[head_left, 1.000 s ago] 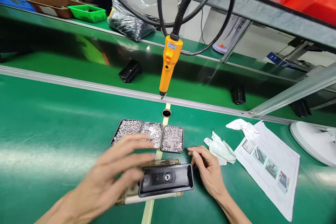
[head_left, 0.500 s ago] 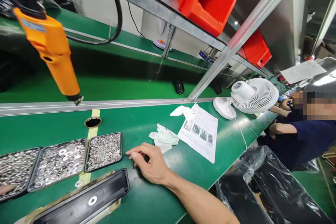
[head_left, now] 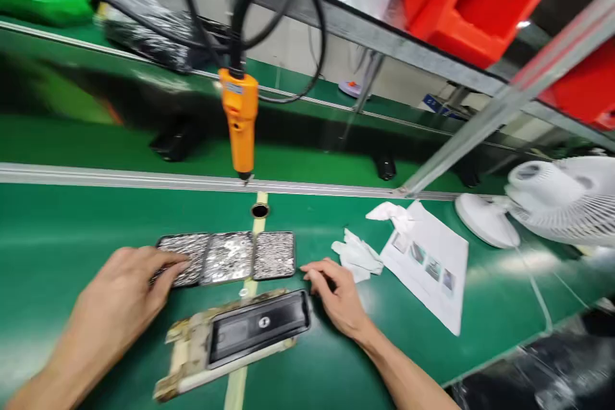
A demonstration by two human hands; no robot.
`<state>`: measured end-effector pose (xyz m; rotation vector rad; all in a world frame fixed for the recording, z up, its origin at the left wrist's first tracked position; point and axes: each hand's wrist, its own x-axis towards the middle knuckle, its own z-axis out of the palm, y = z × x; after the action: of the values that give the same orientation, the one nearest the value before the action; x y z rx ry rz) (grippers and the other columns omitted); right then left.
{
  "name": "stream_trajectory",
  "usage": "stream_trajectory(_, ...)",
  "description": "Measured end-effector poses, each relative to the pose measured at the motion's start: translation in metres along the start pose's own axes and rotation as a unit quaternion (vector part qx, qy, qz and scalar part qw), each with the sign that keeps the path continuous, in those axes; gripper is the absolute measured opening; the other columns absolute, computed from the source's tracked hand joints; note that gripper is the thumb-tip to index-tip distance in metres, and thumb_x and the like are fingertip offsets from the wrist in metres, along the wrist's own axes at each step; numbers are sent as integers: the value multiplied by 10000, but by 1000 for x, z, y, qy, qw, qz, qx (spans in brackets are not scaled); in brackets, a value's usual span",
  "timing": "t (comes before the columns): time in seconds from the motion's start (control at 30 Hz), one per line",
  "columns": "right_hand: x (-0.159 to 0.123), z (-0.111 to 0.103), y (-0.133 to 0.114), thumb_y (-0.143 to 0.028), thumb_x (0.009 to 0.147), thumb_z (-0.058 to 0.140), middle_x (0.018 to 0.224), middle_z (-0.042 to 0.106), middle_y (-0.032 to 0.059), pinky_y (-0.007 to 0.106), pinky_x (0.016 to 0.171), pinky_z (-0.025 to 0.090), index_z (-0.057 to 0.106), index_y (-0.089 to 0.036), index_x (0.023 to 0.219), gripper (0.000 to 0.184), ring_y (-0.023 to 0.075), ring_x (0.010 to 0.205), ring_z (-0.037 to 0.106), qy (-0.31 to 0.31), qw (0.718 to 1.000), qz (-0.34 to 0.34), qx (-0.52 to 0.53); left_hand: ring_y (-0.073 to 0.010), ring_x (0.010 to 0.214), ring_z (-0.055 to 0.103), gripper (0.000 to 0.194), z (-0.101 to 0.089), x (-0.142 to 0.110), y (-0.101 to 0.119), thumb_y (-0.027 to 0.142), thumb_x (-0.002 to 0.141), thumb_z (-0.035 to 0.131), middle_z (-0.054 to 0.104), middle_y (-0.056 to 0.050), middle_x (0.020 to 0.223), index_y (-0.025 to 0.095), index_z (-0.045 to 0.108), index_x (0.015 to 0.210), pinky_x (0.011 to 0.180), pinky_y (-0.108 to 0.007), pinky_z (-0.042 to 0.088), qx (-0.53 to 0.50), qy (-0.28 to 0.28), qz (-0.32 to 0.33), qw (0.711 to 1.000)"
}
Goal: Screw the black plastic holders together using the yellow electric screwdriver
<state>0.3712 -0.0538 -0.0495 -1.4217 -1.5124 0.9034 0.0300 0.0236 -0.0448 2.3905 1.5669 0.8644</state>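
Left hand has gone from by the black case to the leftmost tray since a second ago, fingertips nearly pinched, can't tell if they've grabbed anything.

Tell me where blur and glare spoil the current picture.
Head view: motion blur smears the small silvery metal parts into streaks; head view: pale glare washes the glossy green tabletop at both sides; head view: print on the white paper sheet is too soft to read.

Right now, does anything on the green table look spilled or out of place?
Maybe: one small washer lies loose between the parts trays and the black case. It looks odd because metal pieces fill those trays.
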Motion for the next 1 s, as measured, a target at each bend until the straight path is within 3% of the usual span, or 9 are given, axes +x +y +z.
stream_trajectory(0.07, 0, -1, 1, -415, 1029, 549, 862, 707, 27, 290, 708, 501, 766, -246, 1089, 282, 143, 671, 618, -6, 1000, 3, 4, -306, 967, 578, 313, 0, -4, -7, 408, 1047, 484, 702, -80, 980, 184, 700, 1003, 927, -448, 461, 49, -32, 12, 998)
stream_trajectory(0.2, 1, -3, 0, -418, 1028, 555, 881, 701, 31, 285, 690, 490, 763, -255, 1100, 274, 156, 713, 624, -16, 1000, 14, 6, -282, 907, 570, 320, 2, -2, -3, 366, 1058, 449, 685, -83, 931, 186, 690, 949, 854, -403, 463, 42, -11, 1, 999)
stream_trajectory(0.4, 1, -3, -1, -449, 1029, 540, 903, 698, 34, 277, 660, 492, 744, -229, 1087, 306, 142, 679, 607, -10, 999, 45, 14, -248, 890, 579, 276, -5, 2, 8, 407, 1037, 517, 673, -57, 920, 208, 683, 941, 840, -354, 448, -30, 20, -38, 999)
stream_trajectory(0.57, 15, -9, -6, -469, 1016, 555, 843, 713, 39, 266, 577, 499, 743, -203, 1064, 329, 137, 623, 606, -27, 998, 54, 22, -160, 714, 540, 231, -7, 0, 17, 385, 1024, 563, 666, 0, 885, 221, 710, 953, 707, -289, 424, -126, 33, -126, 983)
stream_trajectory(0.67, 43, -12, -24, -479, 1011, 559, 826, 713, 43, 270, 573, 499, 734, -197, 1075, 338, 144, 639, 611, -1, 999, 29, 14, -136, 655, 493, 219, -3, -2, 21, 398, 1009, 591, 663, 17, 893, 233, 730, 970, 665, -279, 409, -178, 33, -164, 970)
stream_trajectory(0.8, 102, 1, -66, -469, 989, 606, 1063, 725, 65, 332, 827, 537, 690, -249, 1209, 323, 180, 924, 661, 51, 998, -47, -7, -147, 699, 526, 193, 0, -2, 24, 393, 976, 646, 673, 2, 910, 229, 738, 1022, 689, -285, 439, -223, 39, -173, 959)
stream_trajectory(0.93, 170, 35, -104, -510, 886, 725, 1432, 578, 137, 447, 1018, 506, 488, -265, 1466, 672, 266, 1252, 587, 70, 987, -145, -25, -202, 916, 624, 223, 1, 1, 23, 365, 1019, 589, 730, -37, 972, 220, 754, 982, 829, -329, 498, -236, 58, -111, 964)
stream_trajectory(1.0, 199, 53, -115, -533, 838, 770, 1459, 559, 147, 493, 1086, 469, 429, -255, 1497, 792, 284, 1298, 565, 70, 986, -154, -10, -224, 989, 644, 232, 2, 2, 22, 344, 1026, 579, 755, -50, 992, 217, 767, 977, 905, -366, 519, -243, 83, -90, 962)
